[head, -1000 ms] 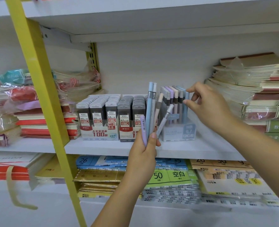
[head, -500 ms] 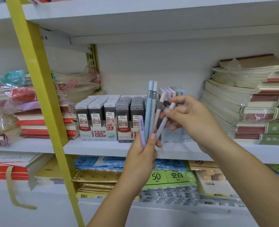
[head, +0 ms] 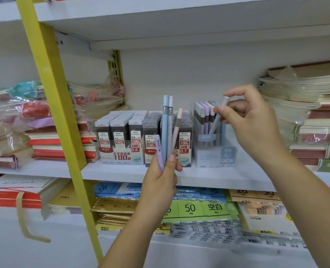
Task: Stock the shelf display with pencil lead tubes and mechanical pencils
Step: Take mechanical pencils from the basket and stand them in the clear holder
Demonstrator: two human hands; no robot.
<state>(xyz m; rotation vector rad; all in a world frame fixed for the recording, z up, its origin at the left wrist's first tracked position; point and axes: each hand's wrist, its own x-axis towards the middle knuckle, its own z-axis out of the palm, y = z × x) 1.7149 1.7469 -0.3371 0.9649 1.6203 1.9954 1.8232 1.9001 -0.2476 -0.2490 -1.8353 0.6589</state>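
Above box (head: 214,153) | right hand (head: 251,120) pinches grey pencil (head: 215,123) | left hand (head: 160,180) grips pencils (head: 165,122)

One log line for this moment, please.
phase: restocking | right grip: pinches grey pencil, tip at display box | left grip: holds four pencils

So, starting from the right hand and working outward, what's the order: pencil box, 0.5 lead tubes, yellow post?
1. The pencil box, just below and left of the right hand.
2. The 0.5 lead tubes, further left on the same shelf.
3. The yellow post, far left, in front of the shelf.
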